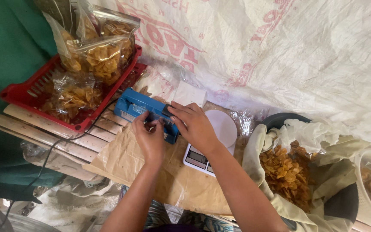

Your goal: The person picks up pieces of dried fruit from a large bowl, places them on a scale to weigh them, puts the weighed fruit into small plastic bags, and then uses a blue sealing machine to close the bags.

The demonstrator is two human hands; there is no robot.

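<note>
Both of your hands are on the blue heat sealer (144, 112), which sits on brown paper (151, 172) spread over a slatted wooden bench (44, 137), between the red tray and the white scale. Your right hand (194, 126) lies flat over the sealer's black handle end, fingers together and pressing down on it, so the arm of the machine is lowered. Your left hand (149, 137) comes in from below, its fingertips pinched on a bit of clear plastic (156, 123) at the sealer's near edge; how much of a bag hangs from that pinch you cannot tell, since your own hand covers it.

Just beside your right wrist stands the white kitchen scale (213, 148), its round platter partly under your forearm and its display facing you. A black cord (52, 150) runs from the sealer's left side across the bench slats and off the lower left. Left of the sealer, the red plastic tray (26, 92) holds several clear bags of golden chips (97, 56), some upright, some lying flat. To your right, well apart from the sealer, a large pale liner bag (254, 159) in a dark tub is open and full of loose chips (286, 172). A white printed sack cloth (301, 56) hangs behind everything.
</note>
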